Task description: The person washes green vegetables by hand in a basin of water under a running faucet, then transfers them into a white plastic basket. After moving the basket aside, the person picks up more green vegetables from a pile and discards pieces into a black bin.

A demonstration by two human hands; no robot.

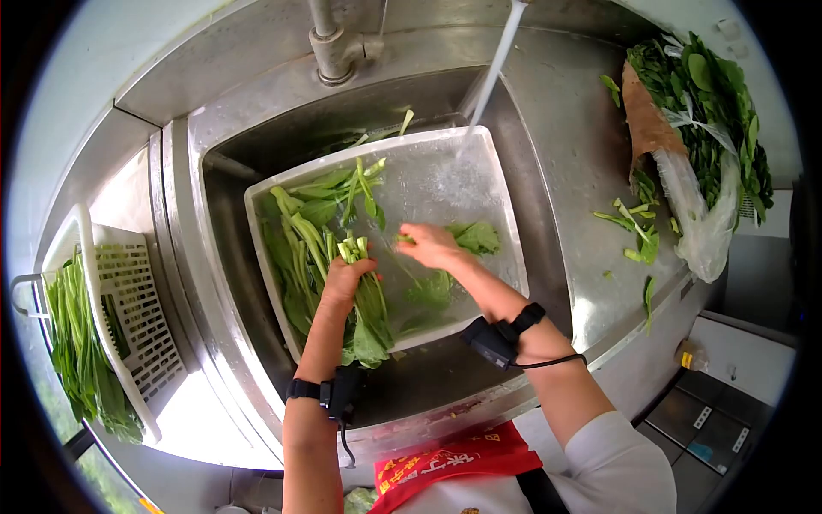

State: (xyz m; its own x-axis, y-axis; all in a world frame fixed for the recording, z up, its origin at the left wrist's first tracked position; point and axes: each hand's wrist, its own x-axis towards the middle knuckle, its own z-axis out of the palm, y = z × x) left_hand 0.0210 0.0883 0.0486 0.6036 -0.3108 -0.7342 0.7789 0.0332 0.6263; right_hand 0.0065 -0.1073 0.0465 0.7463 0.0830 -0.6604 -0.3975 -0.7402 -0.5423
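My left hand (349, 278) is closed around a bunch of leafy green stalks (370, 310), cut ends up and leaves hanging down over the basin's near side. To its right, my right hand (428, 246) pinches a small green stem (404, 240) between thumb and fingers. Both hands are over a white rectangular basin (501, 171) of water set in the steel sink. More leafy greens (300, 227) lie along the basin's left side. Loose leaves (476, 238) float by my right wrist, and others show under the water below it.
Water runs from a tap (498, 64) into the basin's far right corner. A white slotted basket (137, 287) of long greens stands on the left. On the right counter lie a wrapped bundle of greens (706, 111) and scattered trimmings (638, 227). A steel pipe (330, 47) rises behind the sink.
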